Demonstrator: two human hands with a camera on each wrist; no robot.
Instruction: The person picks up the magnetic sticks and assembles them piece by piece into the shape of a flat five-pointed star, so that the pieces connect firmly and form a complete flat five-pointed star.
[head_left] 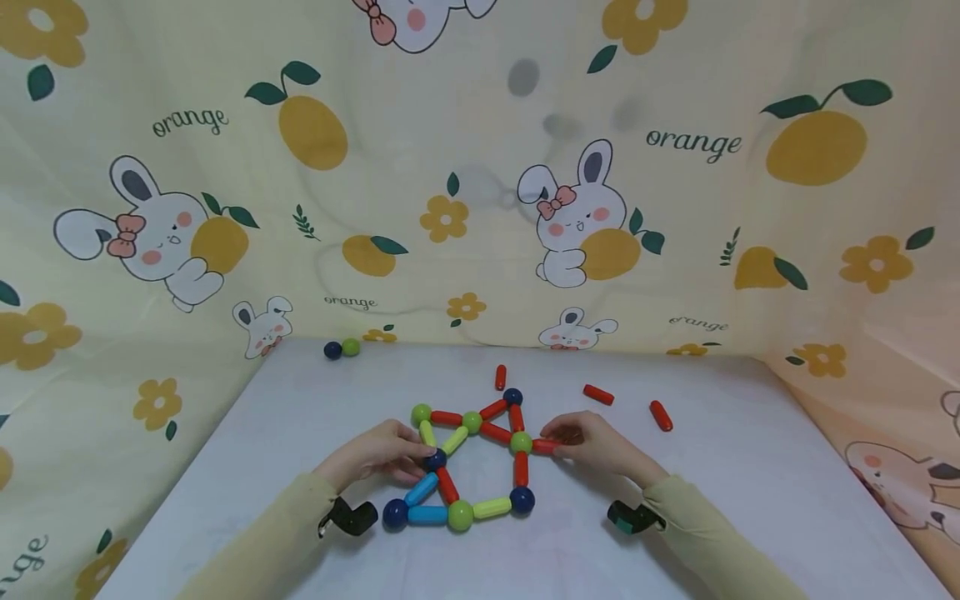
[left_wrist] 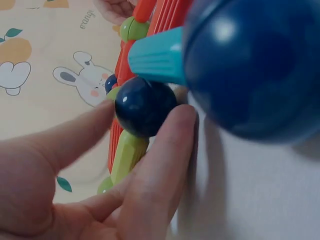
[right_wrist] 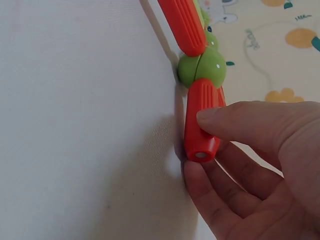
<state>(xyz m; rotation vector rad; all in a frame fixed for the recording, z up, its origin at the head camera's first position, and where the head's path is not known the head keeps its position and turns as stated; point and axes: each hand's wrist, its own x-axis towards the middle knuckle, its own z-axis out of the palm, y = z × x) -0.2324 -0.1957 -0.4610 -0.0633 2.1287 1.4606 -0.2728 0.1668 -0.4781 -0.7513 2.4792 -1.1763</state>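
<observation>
A flat frame of magnetic rods and balls lies on the table, with red, light blue and yellow-green rods between green and dark blue balls. My left hand (head_left: 384,452) pinches a dark blue ball (left_wrist: 145,106) on the frame's left side between thumb and finger. At the right side, my right hand (head_left: 600,446) pinches a red magnetic rod (right_wrist: 201,125) whose far end meets a green ball (right_wrist: 202,67). The rod's near end shows a small metal disc and joins no ball. A light blue rod (head_left: 428,516) and a dark blue ball (head_left: 396,515) form the near left corner.
Three loose red rods lie beyond the frame: a far one (head_left: 501,377), a tilted one (head_left: 598,394) and one at right (head_left: 661,415). A spare dark blue ball (head_left: 333,351) and a green ball (head_left: 351,347) sit at the back left. A printed cloth (head_left: 480,275) hangs behind the table.
</observation>
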